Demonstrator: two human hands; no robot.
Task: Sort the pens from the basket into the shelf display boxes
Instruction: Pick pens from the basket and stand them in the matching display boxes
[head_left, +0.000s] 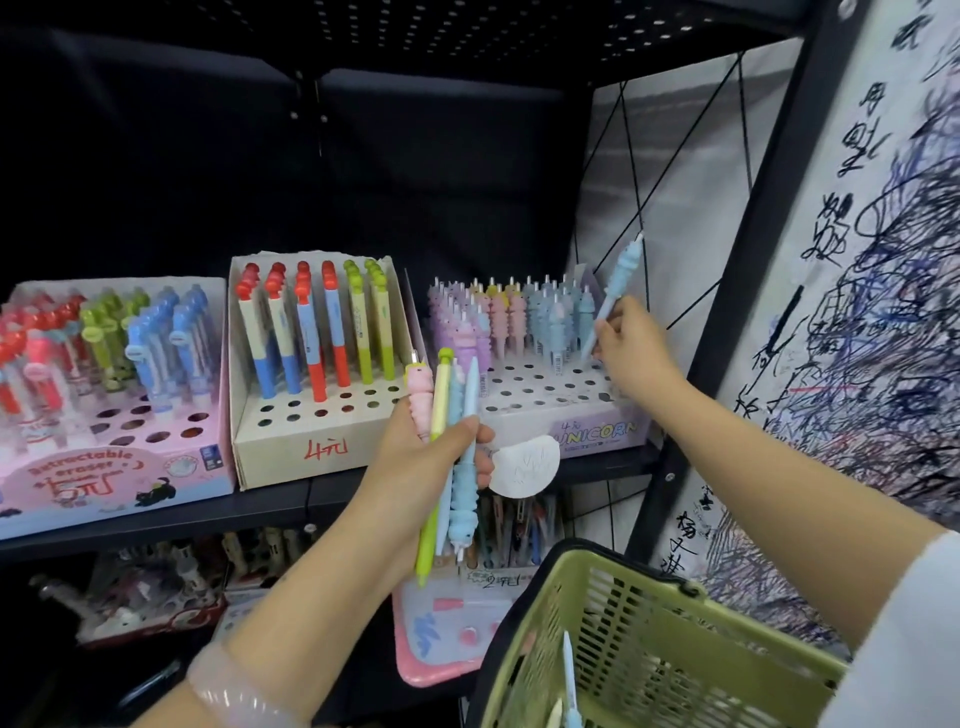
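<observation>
Green basket (649, 649) nearest with a pen or two inside, left hand (426, 457) with its grip curled round a bundle of pens (457, 467), right hand (631, 343) pinching a blue pen (615, 291) tilted over the unicorn display box (566, 415) on the shelf (156, 519), cardboard box (311, 431) and pink eraser box (114, 467) to its left.

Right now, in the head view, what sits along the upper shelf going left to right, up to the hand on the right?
Pink eraser box → cardboard pen box → Unicorn pen box → blue pen held by the right hand. The left hand's pen bundle overlaps the boxes, so I leave it out.
</observation>
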